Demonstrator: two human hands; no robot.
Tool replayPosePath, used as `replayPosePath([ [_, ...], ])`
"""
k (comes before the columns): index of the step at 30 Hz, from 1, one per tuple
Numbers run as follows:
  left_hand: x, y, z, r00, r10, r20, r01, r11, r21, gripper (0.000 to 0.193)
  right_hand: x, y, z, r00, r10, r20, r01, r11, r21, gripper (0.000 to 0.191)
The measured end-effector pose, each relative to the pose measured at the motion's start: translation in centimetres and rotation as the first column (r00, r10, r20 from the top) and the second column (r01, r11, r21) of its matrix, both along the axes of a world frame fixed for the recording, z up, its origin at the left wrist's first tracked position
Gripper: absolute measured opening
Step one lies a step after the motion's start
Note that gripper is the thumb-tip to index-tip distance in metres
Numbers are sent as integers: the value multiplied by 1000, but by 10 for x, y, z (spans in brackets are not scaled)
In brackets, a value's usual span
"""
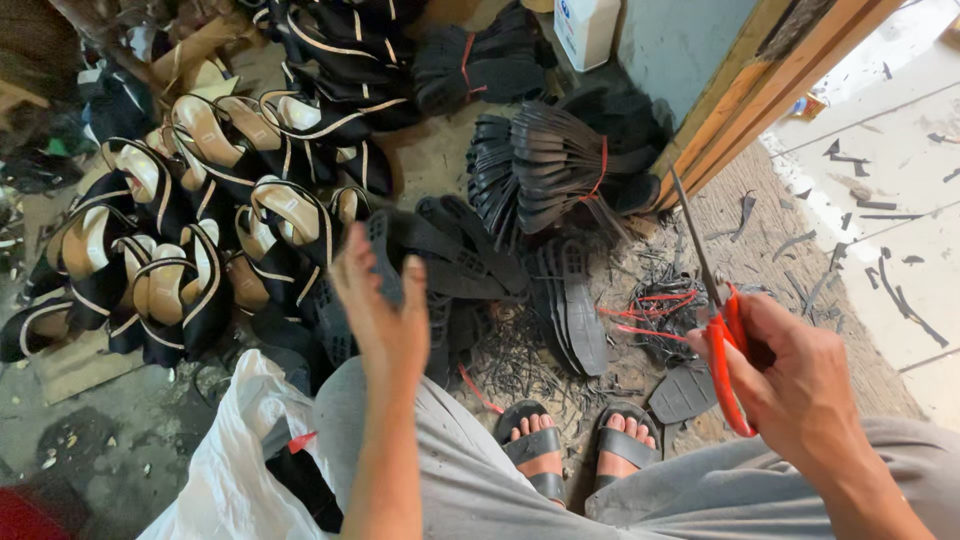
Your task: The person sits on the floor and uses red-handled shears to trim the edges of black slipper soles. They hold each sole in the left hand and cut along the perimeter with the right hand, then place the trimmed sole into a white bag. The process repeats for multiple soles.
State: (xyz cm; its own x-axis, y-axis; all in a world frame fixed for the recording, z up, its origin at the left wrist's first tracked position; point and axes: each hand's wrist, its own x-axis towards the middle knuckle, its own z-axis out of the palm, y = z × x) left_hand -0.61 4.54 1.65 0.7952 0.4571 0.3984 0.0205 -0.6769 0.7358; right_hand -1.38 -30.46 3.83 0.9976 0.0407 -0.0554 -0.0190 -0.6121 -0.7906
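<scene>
Now we hold red-handled scissors (722, 330) closed in our right hand (800, 385), blades up. Our left hand (385, 320) hangs open and empty over the black soles (450, 265) left of the scissors, seemingly between trims; next calls for picking one.

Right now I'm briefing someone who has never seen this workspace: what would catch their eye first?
Probably the red-handled scissors in the right hand, blades pointing up, at right. Next, the left hand raised open in the middle, holding nothing, before a black shoe sole. Behind it, a heap of black-and-tan shoes fills the left floor, with bundles of black soles tied with red cord near the wooden door frame.
</scene>
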Motion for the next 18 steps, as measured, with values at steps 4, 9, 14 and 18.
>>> replayPosePath([
  [4, 15, -121, -45, 868, -386, -311, 272, 895, -354, 46, 4, 2, 2, 999, -37, -39, 35, 998, -43, 25],
  [9, 57, -185, -86, 865, -132, -483, 139, 990, -22, 61, 5, 1, -5, 999, -24, -43, 19, 994, -111, 29],
  [14, 37, -185, -95, 613, -209, -762, 336, 942, 12, 72, 9, -2, -19, 999, -15, -43, 9, 992, -128, 31],
  [18, 30, -186, -78, 812, 18, -583, 181, 942, 281, 83, 17, -7, -24, 996, -18, -86, -3, 973, -231, 35],
])
